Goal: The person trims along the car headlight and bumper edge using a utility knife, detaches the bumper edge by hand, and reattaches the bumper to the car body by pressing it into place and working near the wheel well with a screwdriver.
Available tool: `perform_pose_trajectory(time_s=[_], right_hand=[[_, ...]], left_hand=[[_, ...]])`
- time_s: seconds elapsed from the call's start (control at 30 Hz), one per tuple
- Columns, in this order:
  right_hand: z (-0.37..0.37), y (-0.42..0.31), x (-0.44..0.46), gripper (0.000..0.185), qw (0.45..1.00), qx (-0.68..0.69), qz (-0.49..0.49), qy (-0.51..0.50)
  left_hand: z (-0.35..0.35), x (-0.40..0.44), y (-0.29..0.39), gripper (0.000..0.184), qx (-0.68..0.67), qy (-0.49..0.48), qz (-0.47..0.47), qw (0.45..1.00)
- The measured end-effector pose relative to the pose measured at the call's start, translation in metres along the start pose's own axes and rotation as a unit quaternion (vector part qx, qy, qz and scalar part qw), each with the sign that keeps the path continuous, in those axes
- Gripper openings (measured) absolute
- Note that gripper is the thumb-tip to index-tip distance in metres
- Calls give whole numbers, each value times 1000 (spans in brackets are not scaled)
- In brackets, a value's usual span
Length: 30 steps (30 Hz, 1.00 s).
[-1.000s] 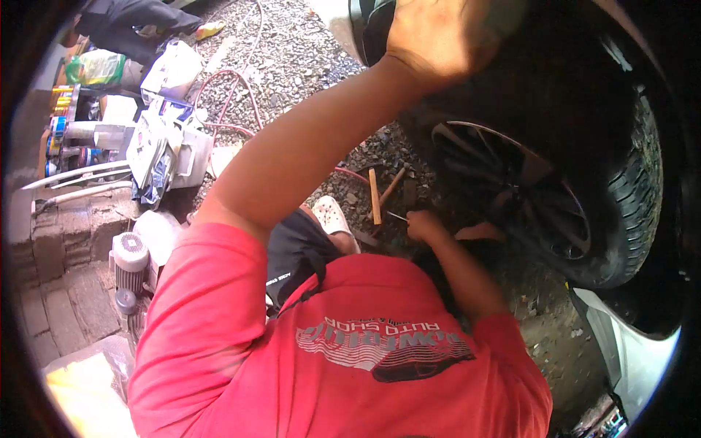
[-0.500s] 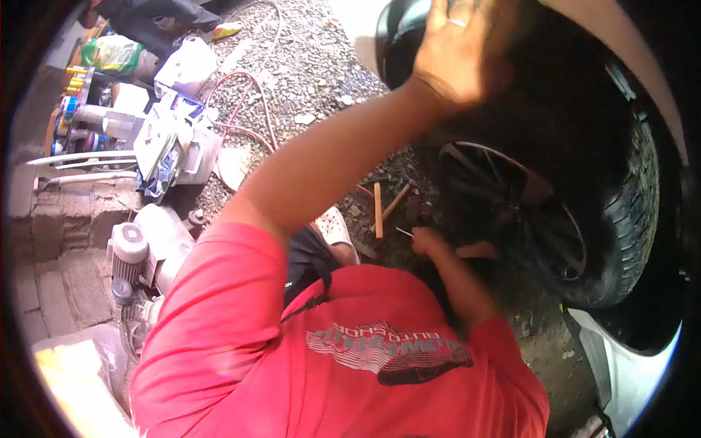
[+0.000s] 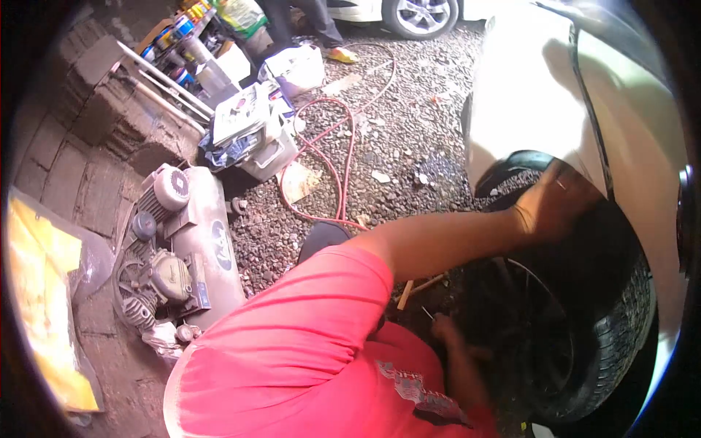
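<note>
My left hand, with a ring on one finger, rests on the dark edge of the wheel arch of a white car. Its fingers look stretched out, partly lost in shadow. Low down beside the wheel, my right hand is closed round a thin, pale metal tool whose kind I cannot make out. The tire and its dark spoked rim stand to the right of that hand, mostly in shade. Two wooden sticks lie on the ground just beyond the tool.
At the left is an air compressor beside a block wall. A red hose loops over the gravel. Behind it are a grey bin, white bags and cans. Another person's legs and a second car's wheel show at the back.
My view has swung up and to the left, bringing the compressor and the second car into sight. The left hand stays at the wheel arch, and the right hand still holds the tool.
</note>
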State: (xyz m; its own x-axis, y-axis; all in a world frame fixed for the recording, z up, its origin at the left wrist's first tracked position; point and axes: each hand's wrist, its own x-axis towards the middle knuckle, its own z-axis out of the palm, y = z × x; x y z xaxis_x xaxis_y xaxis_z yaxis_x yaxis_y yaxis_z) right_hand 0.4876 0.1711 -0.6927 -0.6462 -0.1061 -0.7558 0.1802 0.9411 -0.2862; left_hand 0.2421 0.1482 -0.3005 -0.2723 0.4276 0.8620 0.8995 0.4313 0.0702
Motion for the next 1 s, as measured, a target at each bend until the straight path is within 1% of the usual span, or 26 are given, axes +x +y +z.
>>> perform_pose_trajectory(time_s=[0.03, 0.1, 0.13, 0.17, 0.23, 0.27, 0.37, 0.47, 0.5, 0.53, 0.57, 0.6, 0.63, 0.67, 0.7, 0.73, 0.77, 0.8, 0.83, 0.87, 0.9, 0.93, 0.97, 1.0], right_hand=[[0, 0, 0, 28, 1000, -5, 1, 6], [3, 2, -1, 28, 1000, -10, 5, 14], [12, 8, 7, 27, 999, 2, -14, 33], [16, 14, 9, 27, 998, 14, -32, 52], [19, 19, 10, 26, 997, 31, -38, 65], [20, 17, 10, 25, 995, 45, -53, 71], [16, 14, 1, 24, 992, 71, -53, 93], [11, 4, -3, 24, 993, 59, -46, 86], [12, -1, -4, 24, 993, 65, -36, 94], [14, -3, -1, 28, 989, 42, -68, 127], [13, -1, -2, 32, 982, 21, -89, 165], [11, -2, -7, 32, 980, 36, -59, 189], [10, -6, -10, 38, 956, 42, -69, 282], [5, -5, -14, 45, 925, 41, -82, 369], [-8, -3, -19, 45, 920, 47, -67, 383], [-32, -2, -21, 51, 940, 143, -74, 300], [-59, -4, -29, 58, 945, 236, -86, 210], [-88, -7, -49, 58, 906, 333, -157, 209], [-123, -13, -78, 58, 852, 424, -229, 204], [-170, -30, -130, 54, 826, 450, -262, 216], [-217, -45, -180, 51, 798, 474, -295, 226], [-240, -50, -207, 57, 730, 515, -341, 292], [-263, -56, -227, 62, 651, 570, -375, 332], [-286, -62, -248, 68, 568, 610, -412, 368]], left_hand=[[-4, 1, 1, 60, 17, 30, 18, 999], [-9, 1, 3, 60, 28, 53, 17, 998], [-9, 3, 5, 60, 32, 74, 17, 997], [-9, 4, 7, 60, 26, 79, 20, 996], [-12, 3, 7, 62, 25, 43, 1, 999], [-12, 2, 7, 62, 22, 45, 5, 999], [-16, 2, 8, 62, 16, 47, 5, 999], [-13, -4, 5, 58, 28, 67, 19, 997], [-6, -11, 2, 56, 50, 25, 5, 998], [5, -11, 5, 54, 63, -14, -1, 998], [0, -8, 3, 52, -21, -102, -51, 993], [-14, 5, 7, 53, -27, -193, -76, 978], [-28, 18, 11, 54, -27, -282, -99, 954], [-35, 23, 15, 55, 11, -320, -95, 942], [-43, 29, 21, 57, 49, -358, -88, 928], [-31, 11, 9, 62, 38, -222, -33, 974], [-13, -1, 1, 65, 27, -151, -3, 988], [4, -13, -6, 68, 21, -79, 28, 996], [25, -22, -13, 74, -240, -90, -125, 958], [25, -22, -12, 76, -367, -105, -189, 905], [25, -22, -11, 79, -481, -104, -258, 832], [12, -17, -10, 80, -274, -101, -171, 941], [2, -15, -7, 80, -167, -101, -115, 974], [-7, -13, -5, 81, -54, -89, -62, 993]])
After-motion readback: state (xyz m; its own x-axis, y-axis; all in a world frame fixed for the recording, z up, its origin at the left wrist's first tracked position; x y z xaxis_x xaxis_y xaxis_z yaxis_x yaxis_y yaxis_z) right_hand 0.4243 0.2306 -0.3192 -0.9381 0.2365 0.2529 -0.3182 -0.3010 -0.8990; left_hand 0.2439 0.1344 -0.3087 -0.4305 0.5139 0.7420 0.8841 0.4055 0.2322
